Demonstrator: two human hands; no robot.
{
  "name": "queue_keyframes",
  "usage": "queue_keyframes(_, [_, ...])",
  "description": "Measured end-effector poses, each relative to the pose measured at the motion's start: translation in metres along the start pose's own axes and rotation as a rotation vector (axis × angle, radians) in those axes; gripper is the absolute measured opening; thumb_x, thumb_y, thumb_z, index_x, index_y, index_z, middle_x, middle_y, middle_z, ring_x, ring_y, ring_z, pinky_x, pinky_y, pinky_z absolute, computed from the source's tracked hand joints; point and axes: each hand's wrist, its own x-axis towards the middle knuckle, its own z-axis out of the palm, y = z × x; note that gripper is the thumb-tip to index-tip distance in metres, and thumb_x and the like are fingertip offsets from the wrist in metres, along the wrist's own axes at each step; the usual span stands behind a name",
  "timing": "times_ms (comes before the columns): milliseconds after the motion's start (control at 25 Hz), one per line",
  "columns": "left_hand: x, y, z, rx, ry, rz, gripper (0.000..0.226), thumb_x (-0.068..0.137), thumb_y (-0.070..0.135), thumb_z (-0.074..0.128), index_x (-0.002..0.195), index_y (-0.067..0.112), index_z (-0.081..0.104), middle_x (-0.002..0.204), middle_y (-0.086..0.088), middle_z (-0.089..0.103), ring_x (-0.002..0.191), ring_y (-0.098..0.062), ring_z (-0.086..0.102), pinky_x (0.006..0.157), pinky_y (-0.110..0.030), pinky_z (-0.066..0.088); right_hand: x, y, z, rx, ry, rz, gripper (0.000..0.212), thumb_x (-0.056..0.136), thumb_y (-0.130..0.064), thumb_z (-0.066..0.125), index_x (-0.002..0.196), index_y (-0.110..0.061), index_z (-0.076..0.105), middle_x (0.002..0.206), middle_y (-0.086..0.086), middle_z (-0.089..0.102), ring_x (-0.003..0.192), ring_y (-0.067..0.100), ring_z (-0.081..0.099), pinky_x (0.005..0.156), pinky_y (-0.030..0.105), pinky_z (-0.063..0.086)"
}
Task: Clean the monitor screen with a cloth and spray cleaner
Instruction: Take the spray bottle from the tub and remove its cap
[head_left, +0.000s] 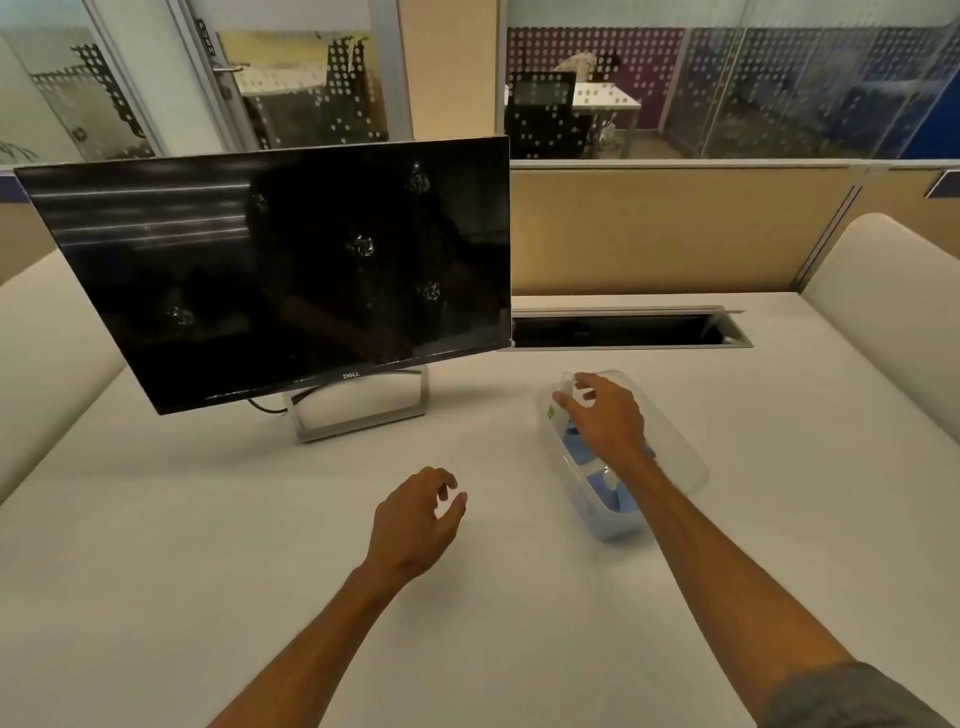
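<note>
A dark monitor (280, 270), its screen marked with several smudges, is seen standing toward the far left of the pale surface (218, 519). A clear plastic container (680, 457) holding blue cloth (615, 506) is placed right of centre. The right hand (602, 415) is held over the container, its fingers closed on the pale top of a spray bottle (567, 384). The left hand (415, 519) is held empty near the middle, fingers loosely curled.
</note>
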Motion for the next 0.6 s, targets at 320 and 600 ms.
queue_keyframes(320, [0.008, 0.005, 0.0, -0.018, -0.008, 0.016, 0.035, 0.086, 0.053, 0.044, 0.104, 0.028, 0.06, 0.089, 0.017, 0.057, 0.077, -0.005, 0.057, 0.072, -0.029, 0.053, -0.02, -0.02, -0.01, 0.102, 0.226, -0.125, 0.043, 0.089, -0.048, 0.056, 0.115, -0.015, 0.065, 0.115, 0.009, 0.068, 0.102, 0.026, 0.064, 0.094, 0.042, 0.047])
queue_keyframes(600, [0.016, 0.037, -0.023, -0.082, 0.125, 0.162, 0.036, 0.087, 0.052, 0.044, 0.105, 0.025, 0.061, 0.091, 0.014, 0.059, 0.078, -0.005, 0.056, 0.067, -0.02, 0.047, -0.062, -0.059, -0.051, 0.186, 0.41, -0.377, 0.035, 0.084, -0.04, 0.067, 0.105, -0.012, 0.069, 0.101, 0.007, 0.072, 0.081, 0.018, 0.065, 0.072, 0.027, 0.049])
